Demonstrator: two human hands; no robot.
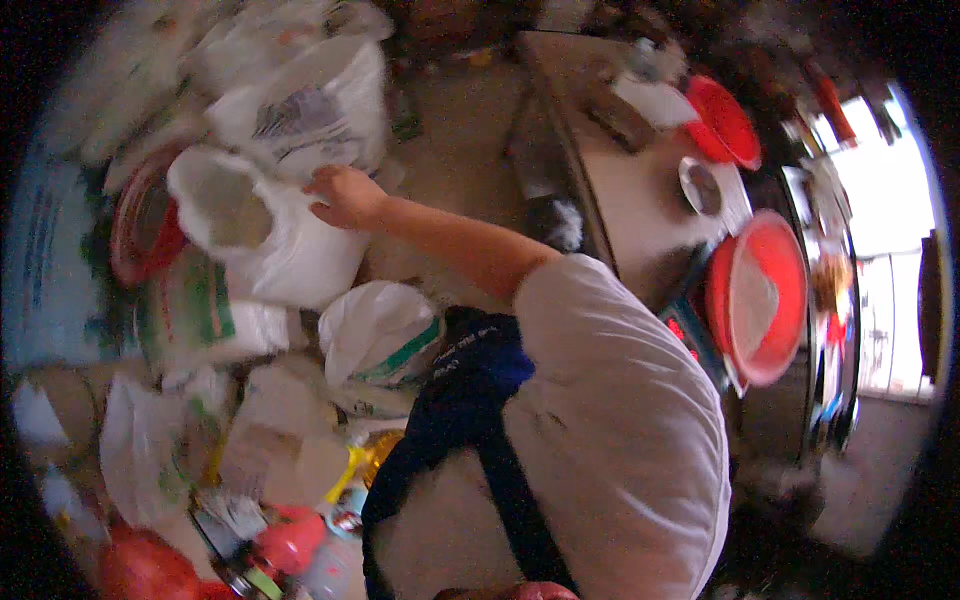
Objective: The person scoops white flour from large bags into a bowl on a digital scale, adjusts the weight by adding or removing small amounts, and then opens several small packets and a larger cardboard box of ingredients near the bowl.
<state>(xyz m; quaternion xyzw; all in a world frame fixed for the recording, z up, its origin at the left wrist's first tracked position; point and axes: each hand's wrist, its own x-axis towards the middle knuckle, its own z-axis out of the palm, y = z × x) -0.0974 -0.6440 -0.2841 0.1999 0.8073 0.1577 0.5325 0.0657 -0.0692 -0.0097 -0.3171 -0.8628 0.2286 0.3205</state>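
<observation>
My right hand [343, 198] reaches out over white plastic sacks, its fingers partly bent. It is beside an open white sack [300, 247] whose wide mouth shows pale contents. Just beyond the hand stands a larger white sack [315, 105] with dark printing. Blur hides whether the fingers touch or grip the plastic. A white bag with a green stripe [382, 330] lies closer to my dark apron [465, 360]. My left hand is out of view.
Red plastic basins [787, 300] and a small bowl [700, 186] are on and by the table [630, 187] at right. A red-rimmed round container [127, 232] is left of the open sack. Assorted bags and a red bag [150, 566] crowd the lower left.
</observation>
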